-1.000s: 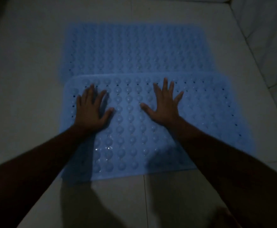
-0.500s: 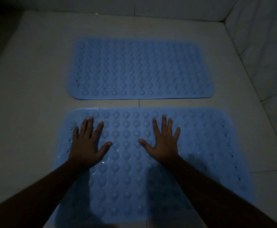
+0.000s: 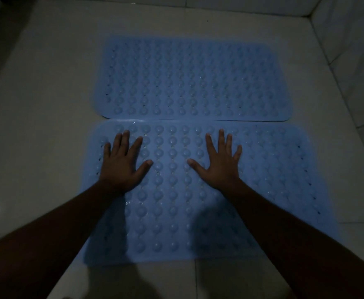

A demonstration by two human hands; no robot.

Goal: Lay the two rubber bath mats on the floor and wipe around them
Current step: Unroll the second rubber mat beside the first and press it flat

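Two blue rubber bath mats with rows of round suction cups lie flat on the pale tiled floor. The far mat [image 3: 194, 80] lies behind the near mat [image 3: 274, 182]; their long edges touch or nearly touch. My left hand [image 3: 122, 165] rests palm down on the near mat's left part, fingers spread. Palm down on the near mat's middle lies my right hand [image 3: 222, 162], fingers also spread. Neither hand holds anything. Small water drops glint on both mats.
A tiled wall [image 3: 353, 50] rises along the right side and another runs across the back. Bare floor tiles [image 3: 40, 126] lie left of the mats and in front of the near mat. The light is dim.
The near mat has slid forward under my flat hands, so the floor gap seen half a second ago is gone and its far edge meets the far mat.
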